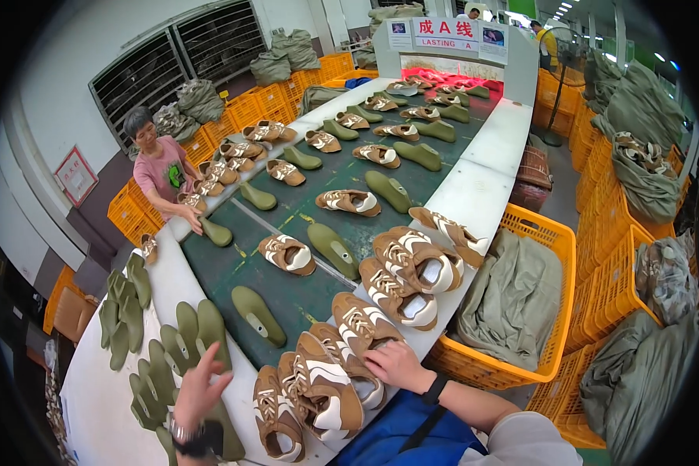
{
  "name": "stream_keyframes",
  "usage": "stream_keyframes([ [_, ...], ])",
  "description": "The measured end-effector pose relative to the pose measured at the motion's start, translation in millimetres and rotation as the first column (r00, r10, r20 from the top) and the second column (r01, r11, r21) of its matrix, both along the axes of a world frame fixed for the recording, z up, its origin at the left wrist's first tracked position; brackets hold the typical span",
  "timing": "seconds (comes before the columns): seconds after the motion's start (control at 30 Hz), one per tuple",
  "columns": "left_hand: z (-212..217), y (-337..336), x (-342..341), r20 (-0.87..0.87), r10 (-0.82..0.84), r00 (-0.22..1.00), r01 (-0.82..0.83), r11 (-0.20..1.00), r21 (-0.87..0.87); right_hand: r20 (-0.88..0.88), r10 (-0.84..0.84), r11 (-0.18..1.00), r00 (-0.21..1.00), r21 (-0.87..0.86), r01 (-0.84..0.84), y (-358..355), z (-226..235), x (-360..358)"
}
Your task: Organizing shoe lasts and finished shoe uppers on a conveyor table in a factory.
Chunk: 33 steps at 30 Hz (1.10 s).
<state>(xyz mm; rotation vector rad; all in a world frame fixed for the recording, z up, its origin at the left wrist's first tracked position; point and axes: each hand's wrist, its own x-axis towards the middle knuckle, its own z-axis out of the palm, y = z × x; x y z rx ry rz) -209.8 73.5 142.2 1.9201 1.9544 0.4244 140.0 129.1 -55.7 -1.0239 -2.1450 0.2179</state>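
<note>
My left hand (200,388) is raised over the near left of the table, fingers apart and holding nothing. Just beyond and beside it lie several olive-green shoe lasts (212,330). My right hand (398,366) has its fingers curled at the collar of a brown-and-white sneaker (361,320) on the near white ledge; part of the grip is hidden. Beside that shoe, more sneakers (318,380) stand in a tight row, laces up. On the green conveyor belt (233,260), a loose last (257,314) lies near me and another sneaker (286,254) sits farther off.
Across the belt at left, a person in a pink shirt (163,167) reaches toward a last. More sneakers (402,291) crowd the right ledge. An orange crate (547,311) with grey-green cloth stands right of it. A sign board (462,39) spans the belt's far end.
</note>
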Motion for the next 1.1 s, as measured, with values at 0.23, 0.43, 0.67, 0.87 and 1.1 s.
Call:
stream_keyframes([
  [0.23,-42.7,-160.0,5.6,0.078,0.389,0.918,-0.392,0.920,0.032,0.201,-0.013,0.993,0.979,-0.109,0.035,-22.4,24.0,29.6],
  [0.43,-136.7,-176.7,28.3,0.313,0.462,0.830,-0.532,0.824,0.195,0.045,0.057,0.940,0.997,-0.338,-0.038,-8.8,23.2,38.5],
  [0.67,-93.7,-144.0,38.6,0.317,0.364,0.876,-0.463,0.818,0.341,-0.874,-0.229,0.435,0.429,-0.486,-0.758,-4.1,98.4,42.5],
  [0.87,-66.7,-125.6,41.4,0.554,0.221,0.802,-0.448,0.837,0.314,-0.853,-0.074,0.220,0.517,-0.519,-0.826,-25.8,121.8,31.4],
  [1.1,-66.3,-109.8,97.5,0.973,0.055,0.225,-0.097,0.995,-0.034,0.081,0.525,0.844,0.847,0.079,-0.531,-83.6,158.8,-56.1],
])
